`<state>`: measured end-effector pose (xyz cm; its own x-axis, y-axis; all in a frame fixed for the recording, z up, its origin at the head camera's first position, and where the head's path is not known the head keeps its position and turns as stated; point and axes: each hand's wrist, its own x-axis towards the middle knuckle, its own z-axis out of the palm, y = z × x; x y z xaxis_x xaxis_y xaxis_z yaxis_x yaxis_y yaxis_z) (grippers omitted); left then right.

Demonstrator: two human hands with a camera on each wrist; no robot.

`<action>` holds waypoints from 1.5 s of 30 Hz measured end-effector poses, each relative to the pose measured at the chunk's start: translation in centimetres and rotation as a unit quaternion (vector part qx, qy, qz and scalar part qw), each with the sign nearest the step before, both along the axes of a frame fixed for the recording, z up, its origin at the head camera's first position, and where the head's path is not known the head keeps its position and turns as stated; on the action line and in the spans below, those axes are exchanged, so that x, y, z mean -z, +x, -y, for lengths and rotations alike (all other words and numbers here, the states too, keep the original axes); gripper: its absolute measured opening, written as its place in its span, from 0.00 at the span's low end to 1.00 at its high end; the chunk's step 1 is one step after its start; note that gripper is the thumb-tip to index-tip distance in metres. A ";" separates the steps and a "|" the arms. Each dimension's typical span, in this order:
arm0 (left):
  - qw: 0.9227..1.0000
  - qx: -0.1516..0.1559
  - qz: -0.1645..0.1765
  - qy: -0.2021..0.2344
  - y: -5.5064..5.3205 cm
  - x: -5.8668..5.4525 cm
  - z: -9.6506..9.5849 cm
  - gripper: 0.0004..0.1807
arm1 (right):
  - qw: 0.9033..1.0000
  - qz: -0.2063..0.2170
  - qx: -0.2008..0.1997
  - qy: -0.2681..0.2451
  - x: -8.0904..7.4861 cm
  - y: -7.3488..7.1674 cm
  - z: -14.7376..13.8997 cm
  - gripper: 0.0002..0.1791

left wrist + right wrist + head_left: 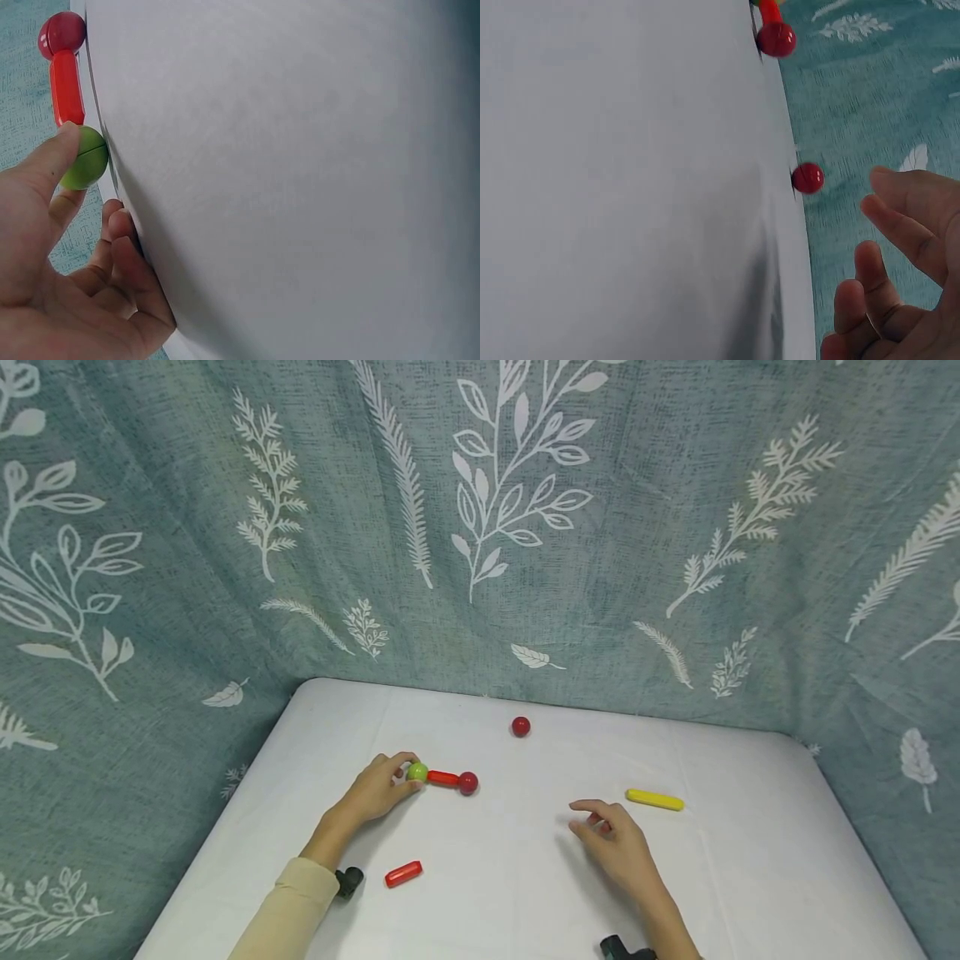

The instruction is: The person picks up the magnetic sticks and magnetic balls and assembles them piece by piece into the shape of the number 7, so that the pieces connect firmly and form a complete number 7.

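A: What is shown from the head view?

B: A green ball (pixel 417 772) is pinched between the thumb and fingers of the left hand (pixel 378 789) at the ten o'clock part of the white tabletop (pixel 510 877). It is met at three o'clock by a joined red stick (pixel 443 778), whose far end is met by a joined red ball (pixel 468 783).

A: And the loose pieces?

B: A loose red ball (pixel 521 727) is seen between one and two o'clock from the joined red ball. A loose red stick (pixel 403 874) is seen at six o'clock from the green ball, well apart.

A: How is the right hand (pixel 618 843) held?

B: Well apart, at about three o'clock from the left. Nothing is gripped; a gap is left between thumb and fingers. Near it, at two o'clock, a yellow stick (pixel 655 799) is left untouched.

A: What is added by the left wrist view?

B: The green ball is gripped at its edge, and its join with the stick is partly covered by the thumb tip. The other fingers are curled at about five o'clock from the ball.

A: And by the right wrist view?

B: The fingers are loosely bent around nothing. The loose red ball is seen at ten o'clock from them, untouched; farther off, between eleven and twelve, the joined red ball is shown.
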<state>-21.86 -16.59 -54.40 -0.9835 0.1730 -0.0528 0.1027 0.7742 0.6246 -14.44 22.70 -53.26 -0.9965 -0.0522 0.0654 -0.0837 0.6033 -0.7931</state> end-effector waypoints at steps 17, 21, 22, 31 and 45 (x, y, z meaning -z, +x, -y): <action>1.000 0.001 0.002 0.003 -0.1 0.2 0.1 0.20 | 0.994 -0.039 0.073 0.073 -1.3 -1.0 -7.3 0.19; 1.000 0.001 0.002 0.004 -0.2 0.3 0.2 0.20 | 0.989 -0.076 0.079 0.099 -1.3 -1.8 -8.3 0.16; 1.000 0.001 0.001 0.003 -0.2 0.3 0.2 0.20 | 0.987 -0.087 0.078 0.106 -1.3 -2.0 -8.6 0.16; 1.000 0.007 0.000 0.005 -0.1 0.1 0.2 0.20 | 0.982 -0.092 0.083 0.144 -0.2 -3.9 -9.9 0.16; 1.000 0.003 0.001 0.000 -0.2 0.1 0.2 0.20 | 0.980 0.004 0.060 0.189 1.0 -4.3 -9.7 0.18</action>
